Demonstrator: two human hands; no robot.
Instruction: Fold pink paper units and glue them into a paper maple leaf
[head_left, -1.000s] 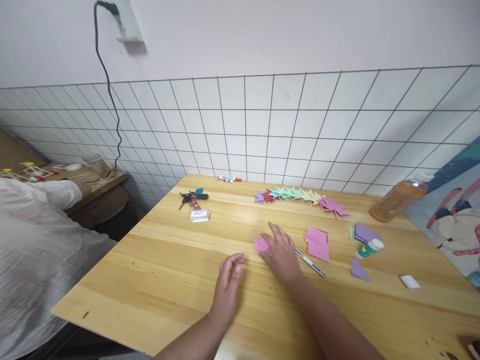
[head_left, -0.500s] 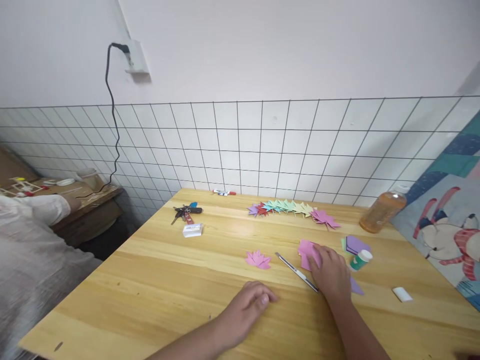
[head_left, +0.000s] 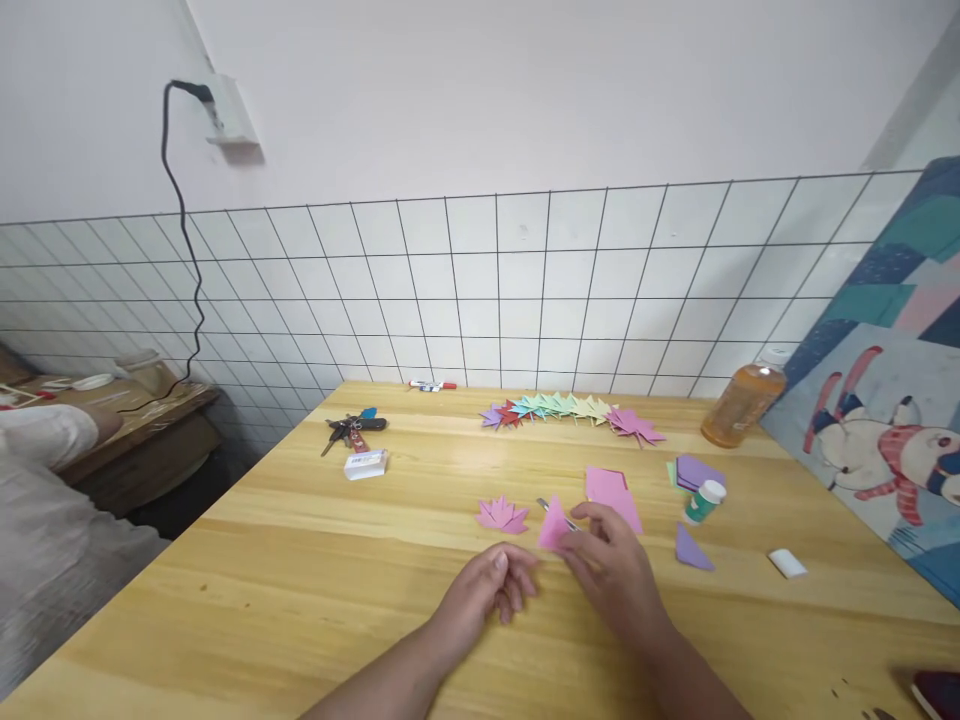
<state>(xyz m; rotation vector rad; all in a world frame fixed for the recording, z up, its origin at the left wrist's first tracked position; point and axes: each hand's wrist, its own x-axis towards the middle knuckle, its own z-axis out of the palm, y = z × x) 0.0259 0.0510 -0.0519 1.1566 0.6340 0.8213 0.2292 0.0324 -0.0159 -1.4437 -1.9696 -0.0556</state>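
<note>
Between the thumb and fingers of my right hand (head_left: 619,575) is a small pink piece of paper (head_left: 553,527), raised over the craft knife (head_left: 543,503), which it and the hand partly cover. My left hand (head_left: 484,590) hovers just left of it, empty, with its fingers loosely bent and apart. Behind the left hand lies a folded pink paper leaf shape (head_left: 502,515). A stack of pink paper sheets (head_left: 611,492) rests beyond my right hand. Farther back, a row of folded pointed papers (head_left: 559,407) runs from purple through red, blue, green and yellow to pink.
To the right are a green glue bottle (head_left: 703,503), purple papers (head_left: 699,471), a purple triangle (head_left: 691,548), a white eraser (head_left: 787,563) and an amber bottle (head_left: 742,402). Keys (head_left: 354,428), a small white box (head_left: 366,464) and a marker (head_left: 433,386) lie left. Another person's sleeve (head_left: 49,440) shows far left.
My right hand has moved left from the pink stack, carrying one pink paper toward my left hand. The view has shifted slightly to the right.
</note>
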